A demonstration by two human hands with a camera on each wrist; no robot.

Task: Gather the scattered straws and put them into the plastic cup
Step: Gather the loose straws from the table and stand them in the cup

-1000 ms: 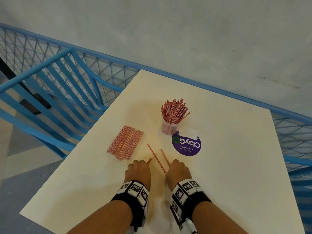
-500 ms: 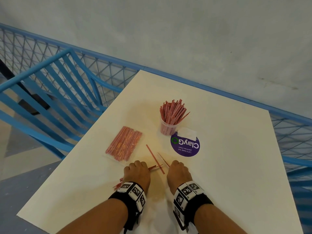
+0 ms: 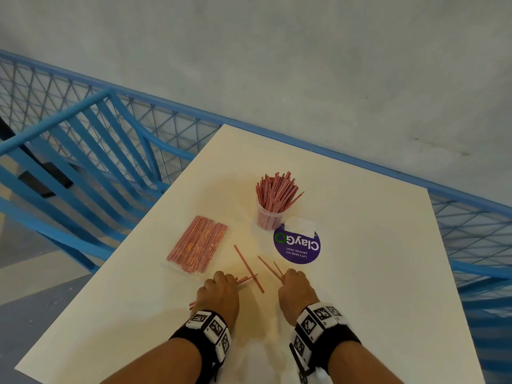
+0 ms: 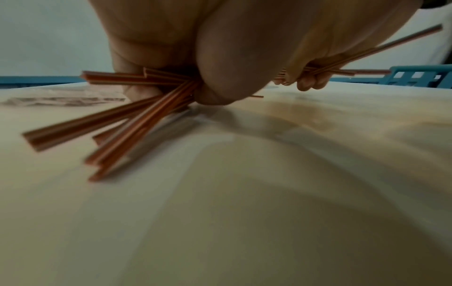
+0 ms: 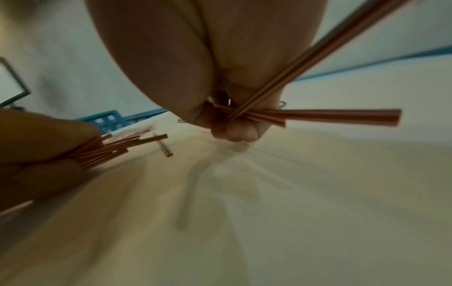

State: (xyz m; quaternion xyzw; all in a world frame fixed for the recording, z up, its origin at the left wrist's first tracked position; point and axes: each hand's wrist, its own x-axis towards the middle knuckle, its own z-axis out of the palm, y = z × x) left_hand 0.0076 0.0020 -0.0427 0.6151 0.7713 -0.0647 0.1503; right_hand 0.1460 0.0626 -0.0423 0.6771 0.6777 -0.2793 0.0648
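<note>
A clear plastic cup packed with red striped straws stands mid-table. My left hand grips a fanned bundle of straws just above the table near the front edge. About a hand's width to its right, my right hand holds a few straws that cross in its fist. One loose straw lies on the table between the hands, running away from me. The fingertips of both hands are hidden in the head view.
A sealed clear packet of straws lies left of the loose one. A round purple sticker with a white slip lies just in front of the cup. The cream table is bordered by a blue mesh railing at left and rear.
The hands have drawn apart, the left going left and the right going right. More straw ends now stick out of the left fist.
</note>
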